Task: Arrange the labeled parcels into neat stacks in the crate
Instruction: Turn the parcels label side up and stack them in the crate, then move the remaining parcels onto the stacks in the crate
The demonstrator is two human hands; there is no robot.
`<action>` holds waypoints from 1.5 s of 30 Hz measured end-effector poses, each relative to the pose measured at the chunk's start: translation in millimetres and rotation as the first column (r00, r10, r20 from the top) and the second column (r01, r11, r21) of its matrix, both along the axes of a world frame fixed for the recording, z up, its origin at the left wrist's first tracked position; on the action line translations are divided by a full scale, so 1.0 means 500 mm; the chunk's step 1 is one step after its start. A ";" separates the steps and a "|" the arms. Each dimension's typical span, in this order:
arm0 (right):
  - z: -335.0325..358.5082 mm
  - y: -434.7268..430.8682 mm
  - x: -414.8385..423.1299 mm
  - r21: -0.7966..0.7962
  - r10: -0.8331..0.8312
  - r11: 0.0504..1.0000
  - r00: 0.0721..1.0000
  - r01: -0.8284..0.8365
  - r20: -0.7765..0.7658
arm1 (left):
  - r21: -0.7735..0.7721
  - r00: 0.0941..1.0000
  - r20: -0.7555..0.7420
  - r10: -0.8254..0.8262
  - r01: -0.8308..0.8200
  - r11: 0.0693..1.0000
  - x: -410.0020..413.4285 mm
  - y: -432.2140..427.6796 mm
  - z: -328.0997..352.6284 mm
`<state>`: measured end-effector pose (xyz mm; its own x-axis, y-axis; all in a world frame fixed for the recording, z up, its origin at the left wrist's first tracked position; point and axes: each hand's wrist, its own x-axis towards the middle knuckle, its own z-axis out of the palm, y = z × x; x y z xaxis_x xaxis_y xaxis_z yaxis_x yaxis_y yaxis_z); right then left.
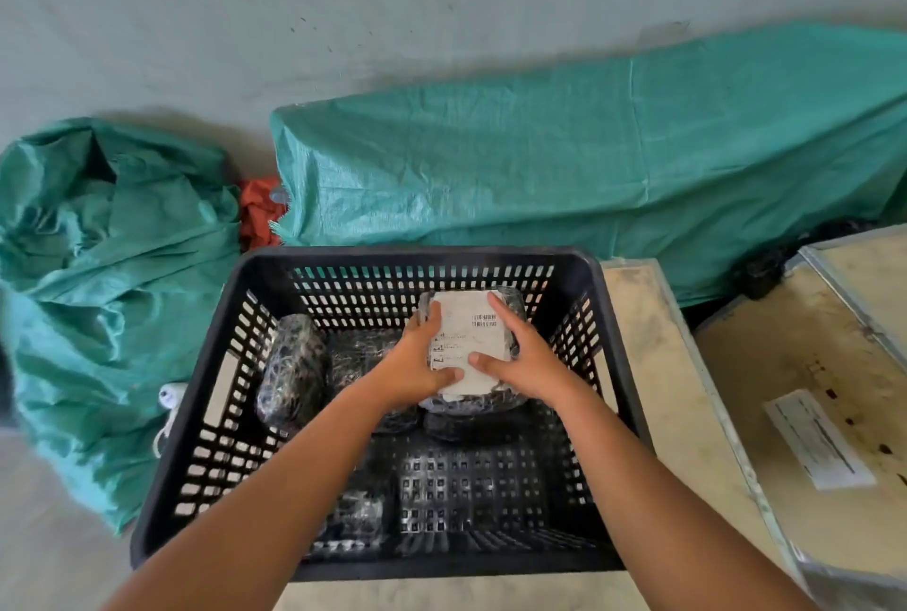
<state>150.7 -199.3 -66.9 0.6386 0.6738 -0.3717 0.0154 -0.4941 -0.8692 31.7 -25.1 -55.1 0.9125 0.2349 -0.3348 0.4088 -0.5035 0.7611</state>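
A black slotted plastic crate (186, 419) stands on the floor in front of me. At its far right corner lies a dark wrapped parcel with a white shipping label (471, 335) facing up. My left hand (417, 360) grips its left edge and my right hand (520, 355) its right edge, thumbs on the label. It seems to rest on another dark parcel (456, 429). A dark wrapped parcel (292, 372) stands on edge at the far left, another (358, 355) lies beside it. A small clear-wrapped parcel (358, 512) sits near the front wall.
Green woven sacks lie behind the crate (564, 168) and to its left (98, 266), with a red cloth (257, 212) between them. Wooden boxes with metal edging stand at the right (810, 389), one bearing a paper label (819, 438). A white cable (167, 404) lies left of the crate.
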 end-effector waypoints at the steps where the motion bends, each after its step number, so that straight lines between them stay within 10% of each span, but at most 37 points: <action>1: -0.011 0.002 0.000 -0.048 0.005 0.999 0.999 -0.002 0.045 | 0.014 1.000 -0.010 -0.018 0.018 1.000 0.002 -0.001 -0.011; 17: -0.032 0.000 0.003 0.056 -0.063 0.996 0.997 0.065 -0.041 | -0.119 0.998 -0.048 -0.051 0.045 0.992 0.007 0.024 -0.035; 27: 0.033 0.028 -0.072 -0.165 -0.036 0.982 0.943 0.095 0.330 | 0.071 0.996 0.037 0.077 -0.079 0.994 -0.093 0.070 0.054; 37: 0.128 0.186 -0.183 -0.016 0.143 0.989 0.916 -0.148 0.374 | 0.243 0.889 0.374 0.262 -0.367 0.898 -0.295 0.193 0.213; 45: -0.034 0.294 -0.249 -0.325 0.430 0.888 0.840 -0.327 0.331 | 0.196 0.907 0.196 0.372 -0.408 0.892 -0.374 0.267 0.137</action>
